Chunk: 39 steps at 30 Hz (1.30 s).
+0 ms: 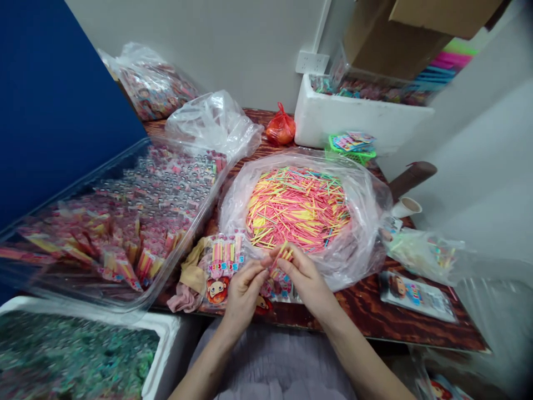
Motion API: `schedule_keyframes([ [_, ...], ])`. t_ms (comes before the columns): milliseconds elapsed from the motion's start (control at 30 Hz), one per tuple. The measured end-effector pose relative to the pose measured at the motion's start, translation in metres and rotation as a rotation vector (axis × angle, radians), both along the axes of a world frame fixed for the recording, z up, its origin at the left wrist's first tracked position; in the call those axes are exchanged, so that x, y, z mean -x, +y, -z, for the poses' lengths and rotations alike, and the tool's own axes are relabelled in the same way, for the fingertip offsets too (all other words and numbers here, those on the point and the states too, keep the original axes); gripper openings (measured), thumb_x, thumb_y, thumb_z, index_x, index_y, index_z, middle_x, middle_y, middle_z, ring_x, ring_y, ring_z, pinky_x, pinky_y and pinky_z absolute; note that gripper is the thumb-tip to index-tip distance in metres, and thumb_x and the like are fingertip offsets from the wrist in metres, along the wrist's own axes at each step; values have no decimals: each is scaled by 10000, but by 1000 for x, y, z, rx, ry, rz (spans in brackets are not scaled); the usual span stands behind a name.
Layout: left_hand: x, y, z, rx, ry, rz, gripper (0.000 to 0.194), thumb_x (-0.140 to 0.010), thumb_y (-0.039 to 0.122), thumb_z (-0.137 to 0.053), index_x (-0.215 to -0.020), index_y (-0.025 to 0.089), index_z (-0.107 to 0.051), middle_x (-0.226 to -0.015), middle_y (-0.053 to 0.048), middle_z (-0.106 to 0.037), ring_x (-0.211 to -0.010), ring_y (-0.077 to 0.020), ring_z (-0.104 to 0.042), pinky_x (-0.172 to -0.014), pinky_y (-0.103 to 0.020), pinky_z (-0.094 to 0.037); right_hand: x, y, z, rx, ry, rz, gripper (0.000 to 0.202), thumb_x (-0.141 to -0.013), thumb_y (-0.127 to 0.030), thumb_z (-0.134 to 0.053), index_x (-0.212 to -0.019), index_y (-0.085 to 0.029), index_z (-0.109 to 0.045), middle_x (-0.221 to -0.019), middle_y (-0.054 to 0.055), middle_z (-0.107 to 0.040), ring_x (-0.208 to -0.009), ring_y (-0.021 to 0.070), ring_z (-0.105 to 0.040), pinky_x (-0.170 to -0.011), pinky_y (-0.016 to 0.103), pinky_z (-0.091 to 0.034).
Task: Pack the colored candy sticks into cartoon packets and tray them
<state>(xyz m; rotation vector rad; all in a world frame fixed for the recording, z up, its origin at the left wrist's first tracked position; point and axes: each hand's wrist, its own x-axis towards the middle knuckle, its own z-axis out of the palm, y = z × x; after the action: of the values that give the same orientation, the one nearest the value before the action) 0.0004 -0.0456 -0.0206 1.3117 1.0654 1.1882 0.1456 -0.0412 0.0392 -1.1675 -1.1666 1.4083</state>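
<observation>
Pinching a small bunch of thin sticks (283,254), the right hand (303,272) works close against the left hand (245,284), whose thumb and fingertips are pressed together at the bunch's lower end; what lies between them is too small to tell. The bunch is pink and yellow, tilted, above the near edge of the dark wood-grain counter (366,311).

Beneath the hands, partly covered by them, lie printed packets (217,289) with a cartoon face. Just beyond is a big heap of colored sticks (297,208), ringed by crumpled clear plastic (366,244) that bulges up between heap and hands. A tan and pink cloth (189,278) is bunched left of the hands.

Farther left, a large clear tray (195,222) holds many filled packets (154,261); a white foam box (169,328) sits nearer and lower. Beyond the heap are a red bag (281,128) and a green basket (358,156) of cards. To the right stand a paper cup (406,207), a clear bag (425,253) and a flat printed pouch (418,297).
</observation>
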Motion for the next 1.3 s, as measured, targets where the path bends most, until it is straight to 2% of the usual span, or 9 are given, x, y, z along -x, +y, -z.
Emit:
schedule_keyframes([
  [133, -6, 8, -1, -13, -9, -10, 172, -878, 284, -594, -928, 199, -735, -986, -67, -698, -941, -196, -627, -861, -315, -475, 8, 8, 11, 33, 219, 140, 148, -829, -348, -652, -910, -231, -612, -851, 3, -694, -858, 187, -638, -841, 321, -471],
  [233, -11, 14, -3, -37, -4, -21, 160, -872, 277, -596, -894, 196, -732, -912, -52, -692, -879, -182, -628, -811, -295, -481, 6, 13, 10, 78, 340, 162, 187, -813, -385, -671, -895, -226, -617, -846, 22, -704, -875, 200, -644, -858, 342, -477],
  [400, -14, 17, -5, -46, 0, -9, 159, -875, 256, -587, -907, 198, -731, -905, -46, -689, -869, -173, -626, -809, -284, -481, -5, 18, 3, 45, 374, 207, 247, -859, -448, -610, -794, -214, -653, -890, 54, -706, -899, 219, -641, -837, 367, -494],
  [600, -14, 14, -3, 5, 13, -1, 167, -872, 238, -587, -935, 197, -736, -901, -40, -695, -851, -165, -625, -795, -275, -478, -7, 21, 10, 8, 330, 378, 131, -819, -361, -683, -817, -232, -705, -830, 12, -675, -810, 158, -597, -769, 286, -470],
  [733, -12, 13, -1, 24, 16, 0, 161, -866, 250, -597, -919, 195, -738, -890, -39, -700, -842, -169, -629, -785, -275, -481, -5, 21, 16, -14, 239, 433, 91, -807, -322, -691, -819, -232, -683, -784, -7, -626, -735, 139, -564, -710, 265, -451],
  [967, -12, 14, -4, 38, 13, -3, 149, -858, 249, -607, -902, 185, -734, -894, -43, -704, -859, -172, -631, -802, -273, -477, -6, 21, 13, -192, -53, 544, 201, -860, -311, -615, -1041, -227, -594, -864, 6, -590, -780, 160, -566, -729, 288, -445],
  [1133, -12, 11, -6, 31, -18, 3, 147, -862, 244, -604, -914, 188, -729, -916, -42, -695, -887, -172, -631, -825, -273, -478, -1, 13, 13, -267, -272, 385, 259, -853, -221, -617, -1097, -237, -530, -841, -18, -572, -763, 153, -564, -734, 294, -450],
  [1267, -9, 6, -3, 46, -66, -6, 144, -856, 255, -616, -928, 195, -726, -930, -35, -692, -905, -173, -631, -844, -273, -479, 3, 2, 12, -450, -549, 268, 27, -893, -204, -578, -892, -227, -593, -886, 21, -582, -882, 190, -554, -797, 336, -445],
  [1300, -8, 5, -2, 58, -73, -11, 151, -855, 261, -620, -943, 197, -726, -953, -37, -695, -924, -176, -631, -863, -278, -476, 4, -1, 11, -481, -612, 248, 71, -908, -204, -556, -861, -224, -607, -921, 38, -584, -934, 204, -543, -827, 354, -440],
])
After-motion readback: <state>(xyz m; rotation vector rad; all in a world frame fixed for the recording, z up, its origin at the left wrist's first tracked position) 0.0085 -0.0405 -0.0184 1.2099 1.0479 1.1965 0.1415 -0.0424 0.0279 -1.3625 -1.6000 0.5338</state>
